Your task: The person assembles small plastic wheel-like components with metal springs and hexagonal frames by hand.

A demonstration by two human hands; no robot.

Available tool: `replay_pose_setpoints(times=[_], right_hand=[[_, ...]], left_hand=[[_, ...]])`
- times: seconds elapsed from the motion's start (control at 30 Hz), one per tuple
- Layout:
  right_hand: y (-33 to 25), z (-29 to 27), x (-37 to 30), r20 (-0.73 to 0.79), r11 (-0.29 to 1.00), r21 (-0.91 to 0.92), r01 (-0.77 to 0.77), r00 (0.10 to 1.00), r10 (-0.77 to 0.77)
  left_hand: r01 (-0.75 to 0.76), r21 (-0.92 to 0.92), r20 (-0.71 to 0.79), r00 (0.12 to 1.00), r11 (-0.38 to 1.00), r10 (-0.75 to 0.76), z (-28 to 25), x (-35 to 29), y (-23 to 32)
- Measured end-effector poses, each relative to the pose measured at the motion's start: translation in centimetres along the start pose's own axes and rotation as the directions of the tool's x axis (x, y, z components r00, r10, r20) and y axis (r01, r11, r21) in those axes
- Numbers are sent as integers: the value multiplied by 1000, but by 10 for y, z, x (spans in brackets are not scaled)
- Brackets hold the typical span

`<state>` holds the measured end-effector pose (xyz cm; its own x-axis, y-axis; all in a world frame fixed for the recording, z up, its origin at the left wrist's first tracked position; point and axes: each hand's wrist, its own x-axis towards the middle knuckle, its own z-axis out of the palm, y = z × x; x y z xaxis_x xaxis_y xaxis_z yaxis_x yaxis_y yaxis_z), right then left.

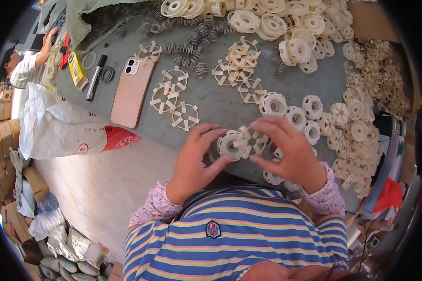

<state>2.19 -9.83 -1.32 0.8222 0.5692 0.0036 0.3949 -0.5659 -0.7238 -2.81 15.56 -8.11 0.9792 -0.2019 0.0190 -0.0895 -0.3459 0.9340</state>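
Left hand [192, 157]: curled, thumb and fingers gripping white wheel [229, 143] by its rim;
Right hand [290, 152]: half-curled around spoked ring [247, 152]; blurred, grip cannot be told;
Wheel and ring: side by side between hands, near edge of counter [206, 102];
Mid-counter: pink phone [132, 96], loose rings [186, 125] beside it;
Far side: springs [206, 35], heaped wheels [272, 23]

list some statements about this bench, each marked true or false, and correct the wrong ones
1. The left hand holds a round white plastic wheel. True.
2. A slim black-and-grey marker lies left of a pink rectangular phone. True.
3. The phone lies screen up. False: its camera side faces up.
4. The right hand holds the marker. False: it holds a pale spoked plastic ring, blurred.
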Motion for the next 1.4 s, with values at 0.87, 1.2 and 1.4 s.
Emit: replay_pose_setpoints(times=[0.87,1.2,1.4], right_hand=[[51,1,46,-99,924,-380,44,991,-87],[78,-60,75,-288,964,-34,-263,926,243],[148,-64,38,-119,945,-43,-325,941,318]], left_hand=[[-72,298,10,997,952,72,19,-5,4],[-255,248,17,966,935,259,49,52,31],[-111,301,96,992,947,86,97,96,33]])
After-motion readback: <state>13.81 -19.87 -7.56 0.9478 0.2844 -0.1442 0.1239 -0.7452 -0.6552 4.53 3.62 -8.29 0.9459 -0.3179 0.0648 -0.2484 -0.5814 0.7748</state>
